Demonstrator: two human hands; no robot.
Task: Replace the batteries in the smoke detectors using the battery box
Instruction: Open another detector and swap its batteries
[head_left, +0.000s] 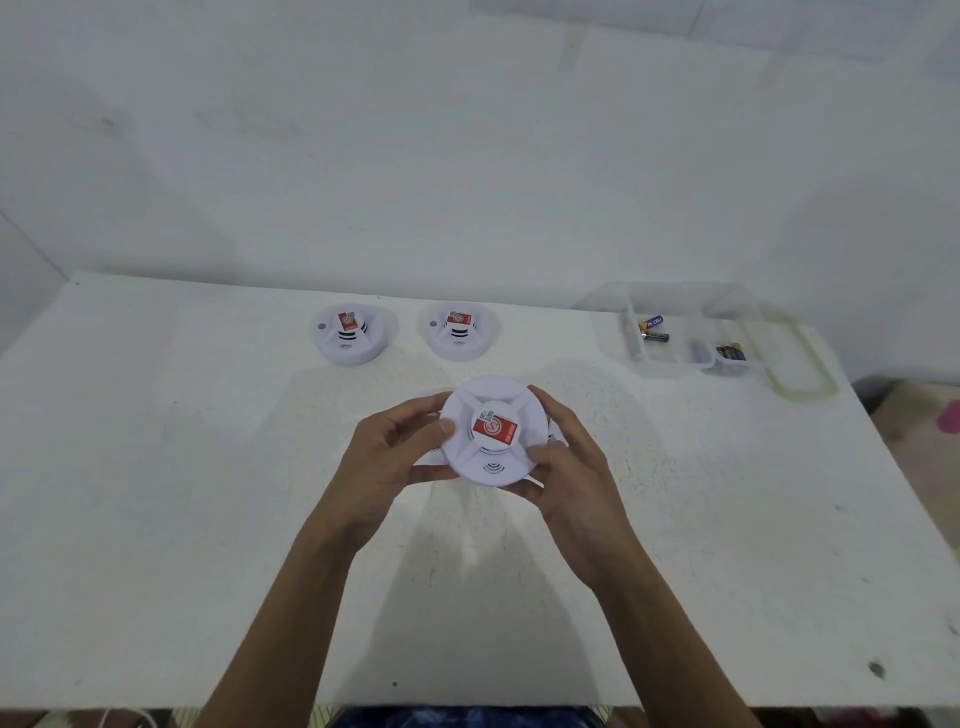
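A round white smoke detector (470, 457) with a red sticker on its middle is held above the table, face towards me. My left hand (389, 452) grips its left rim, thumb on the front. My right hand (566, 462) grips its right rim, fingers curled behind it. Two more white smoke detectors, the left one (349, 332) and the right one (458, 330), rest on the table farther back, each with a red sticker. The clear plastic battery box (675, 364) stands at the back right with several batteries (652, 330) in its compartments.
The white table (208, 519) runs up to a white wall. The box's clear lid (800, 364) lies just right of the box. The table's right edge drops to a floor with a pink object (948, 415).
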